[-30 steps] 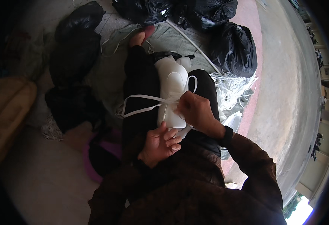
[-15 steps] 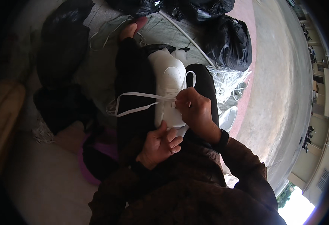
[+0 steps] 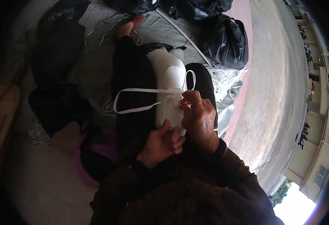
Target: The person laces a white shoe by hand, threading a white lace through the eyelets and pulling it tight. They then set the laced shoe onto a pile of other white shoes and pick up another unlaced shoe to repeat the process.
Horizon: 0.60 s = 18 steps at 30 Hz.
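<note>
A white shoe [image 3: 175, 77] lies between my thighs with its toe pointing away from me. Its white shoelace [image 3: 137, 90] spreads in a long loop over my left thigh, and a smaller loop stands up on the right side of the shoe. My right hand [image 3: 199, 114] pinches the lace by the eyelets, thumb and forefinger pressed together; the fingertips partly cover the spot. At the near end of the shoe, my left hand [image 3: 161, 144] has its thumb against the shoe and its other fingers curled; what lies inside those fingers is partly hidden.
Black plastic bags [image 3: 226, 43] stand at the far side and along the left. A bundle of white laces [image 3: 226, 80] lies beyond my right knee, near a pale pole [image 3: 183, 33]. A purple-rimmed item [image 3: 83, 161] sits to my left. A concrete floor [image 3: 273, 93] stretches right.
My right hand has shifted slightly right and nearer, drawing the lace's upper strand straighter. My left fingers have curled in more, with the thumb still at the shoe.
</note>
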Available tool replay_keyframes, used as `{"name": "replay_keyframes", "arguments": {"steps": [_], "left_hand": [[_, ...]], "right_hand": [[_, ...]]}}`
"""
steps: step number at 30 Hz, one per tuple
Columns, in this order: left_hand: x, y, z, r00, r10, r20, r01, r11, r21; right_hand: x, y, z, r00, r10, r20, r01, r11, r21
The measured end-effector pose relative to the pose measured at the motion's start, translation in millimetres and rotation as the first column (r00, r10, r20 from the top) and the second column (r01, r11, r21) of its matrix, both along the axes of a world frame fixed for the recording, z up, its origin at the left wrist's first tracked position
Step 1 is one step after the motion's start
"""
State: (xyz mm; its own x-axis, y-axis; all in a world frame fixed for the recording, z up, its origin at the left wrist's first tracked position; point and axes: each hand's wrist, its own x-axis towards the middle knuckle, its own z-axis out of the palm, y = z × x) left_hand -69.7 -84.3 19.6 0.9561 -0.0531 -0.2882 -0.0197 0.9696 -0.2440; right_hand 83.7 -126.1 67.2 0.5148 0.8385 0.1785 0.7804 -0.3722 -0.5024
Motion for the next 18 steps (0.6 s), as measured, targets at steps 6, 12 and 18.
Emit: {"name": "replay_keyframes", "arguments": {"steps": [6,12,18], "left_hand": [[-2.6,-3.8,-11.6,0.992,0.031,0.123,-0.03,1.0,-0.006],[-4.5,0.4,-10.8,0.999,0.004,0.05,0.001,0.995,-0.098],[0.0,-11.1,-23.1,0.933,0.212,0.292,-0.156,0.967,-0.202]], "right_hand": [[-11.4,1.6,0.8,0.988,-0.151,-0.023,0.151,0.988,0.007],[-22.3,2.1,0.5,0.926,-0.18,-0.333,0.206,0.977,0.046],[21.3,3.3,-4.5,0.938,0.327,-0.115,-0.324,0.945,0.051]]}}
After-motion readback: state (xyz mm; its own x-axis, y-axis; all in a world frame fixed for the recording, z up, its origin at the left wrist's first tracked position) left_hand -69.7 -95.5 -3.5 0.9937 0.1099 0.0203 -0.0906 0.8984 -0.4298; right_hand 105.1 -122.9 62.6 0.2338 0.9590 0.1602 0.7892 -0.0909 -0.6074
